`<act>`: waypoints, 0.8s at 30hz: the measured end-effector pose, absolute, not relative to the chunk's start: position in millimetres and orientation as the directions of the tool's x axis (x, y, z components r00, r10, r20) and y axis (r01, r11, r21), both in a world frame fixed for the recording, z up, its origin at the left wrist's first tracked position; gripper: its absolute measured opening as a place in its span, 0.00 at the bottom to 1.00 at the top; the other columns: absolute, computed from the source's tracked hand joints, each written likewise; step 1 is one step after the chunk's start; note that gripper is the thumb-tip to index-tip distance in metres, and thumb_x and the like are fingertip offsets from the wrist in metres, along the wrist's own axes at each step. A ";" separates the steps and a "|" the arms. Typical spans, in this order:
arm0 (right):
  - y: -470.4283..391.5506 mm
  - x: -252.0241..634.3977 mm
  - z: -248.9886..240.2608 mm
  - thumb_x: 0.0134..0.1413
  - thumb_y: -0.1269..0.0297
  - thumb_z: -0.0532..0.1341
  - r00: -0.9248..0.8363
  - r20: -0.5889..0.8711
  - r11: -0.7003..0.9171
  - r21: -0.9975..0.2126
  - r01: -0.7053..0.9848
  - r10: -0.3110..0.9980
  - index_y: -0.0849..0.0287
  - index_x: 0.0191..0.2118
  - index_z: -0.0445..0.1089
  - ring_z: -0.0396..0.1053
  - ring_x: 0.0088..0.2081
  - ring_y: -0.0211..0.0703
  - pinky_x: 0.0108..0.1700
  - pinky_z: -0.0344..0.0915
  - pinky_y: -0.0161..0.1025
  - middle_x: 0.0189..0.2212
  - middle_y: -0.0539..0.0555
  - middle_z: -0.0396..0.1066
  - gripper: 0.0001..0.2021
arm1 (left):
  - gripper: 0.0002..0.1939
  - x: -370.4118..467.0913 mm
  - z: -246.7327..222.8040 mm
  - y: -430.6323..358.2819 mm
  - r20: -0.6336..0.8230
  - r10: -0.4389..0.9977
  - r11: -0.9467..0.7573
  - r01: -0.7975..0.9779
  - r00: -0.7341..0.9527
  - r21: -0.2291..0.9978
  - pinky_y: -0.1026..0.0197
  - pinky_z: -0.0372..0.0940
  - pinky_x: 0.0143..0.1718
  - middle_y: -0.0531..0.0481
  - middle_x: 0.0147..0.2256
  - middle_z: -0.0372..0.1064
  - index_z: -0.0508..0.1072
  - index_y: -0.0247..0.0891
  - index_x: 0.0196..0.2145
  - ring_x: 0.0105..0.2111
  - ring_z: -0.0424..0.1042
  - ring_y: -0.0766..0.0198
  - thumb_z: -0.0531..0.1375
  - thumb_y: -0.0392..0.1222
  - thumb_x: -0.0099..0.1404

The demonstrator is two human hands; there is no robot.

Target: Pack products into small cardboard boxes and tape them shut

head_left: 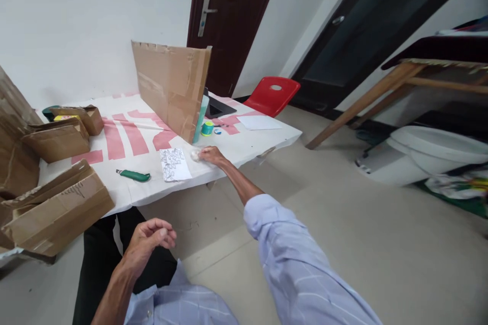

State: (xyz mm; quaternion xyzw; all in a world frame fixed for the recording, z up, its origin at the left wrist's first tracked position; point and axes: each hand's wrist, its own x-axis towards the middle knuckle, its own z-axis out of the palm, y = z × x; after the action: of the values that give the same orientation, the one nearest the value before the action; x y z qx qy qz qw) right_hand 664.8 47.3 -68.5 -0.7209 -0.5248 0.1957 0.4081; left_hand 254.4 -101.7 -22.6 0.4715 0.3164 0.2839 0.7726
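Observation:
My right hand (212, 155) reaches to the table's front edge, its fingers closed on a small translucent whitish thing (195, 155), which looks like crumpled clear plastic. Just left of it lies a white sheet of paper (179, 172) with dark drawn or printed shapes. Farther left is a green utility knife (134, 175) lying flat on the table. Over my lap hovers my left hand (152, 236), with fingers loosely curved, thumb apart and nothing visible in it. Beyond my right hand a teal and yellow tape roll (207, 128) rests by a large upright cardboard panel (171, 86).
Cardboard boxes (61, 208) crowd the table's left end, one overhanging the front edge. A pink-patterned white cloth (213, 172) covers the table. At the back right are a dark flat device (220, 107), white paper (259, 122) and a red chair (272, 95). A white tub (412, 157) stands right.

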 end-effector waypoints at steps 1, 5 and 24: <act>46.2 662.4 -68.5 0.44 0.59 0.66 0.350 0.168 -0.089 -0.787 0.611 0.922 0.58 0.21 0.73 0.73 0.35 0.45 0.42 0.70 0.37 0.25 0.52 0.75 0.10 | 0.25 252.9 -20.5 -98.3 -0.204 0.759 0.349 -0.122 0.618 0.929 0.61 0.69 0.35 0.41 0.36 0.82 0.82 0.33 0.38 0.30 0.78 0.61 0.76 0.60 0.56; 44.3 647.5 -69.8 0.44 0.64 0.66 0.276 0.217 -0.014 -0.762 0.647 0.936 0.59 0.22 0.74 0.73 0.44 0.46 0.52 0.67 0.37 0.33 0.55 0.78 0.06 | 0.22 247.9 -11.3 -84.2 -0.114 0.845 0.151 -0.029 0.523 0.988 0.62 0.66 0.35 0.45 0.34 0.80 0.83 0.35 0.38 0.31 0.75 0.62 0.75 0.57 0.57; -10.4 603.9 -26.4 0.49 0.51 0.70 0.213 0.270 0.100 -0.806 0.583 0.939 0.57 0.25 0.76 0.73 0.50 0.51 0.53 0.68 0.43 0.42 0.58 0.76 0.15 | 0.23 227.6 -11.0 -66.0 -0.027 0.893 0.017 0.026 0.448 1.000 0.63 0.64 0.35 0.48 0.30 0.77 0.83 0.36 0.43 0.30 0.73 0.63 0.72 0.58 0.61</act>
State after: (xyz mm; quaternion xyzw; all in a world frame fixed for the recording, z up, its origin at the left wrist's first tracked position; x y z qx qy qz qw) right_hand 603.9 -10.4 -26.4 -0.6402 -0.5942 0.2006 0.4437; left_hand 227.6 -66.0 -11.0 0.6013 0.3821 0.3603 0.6022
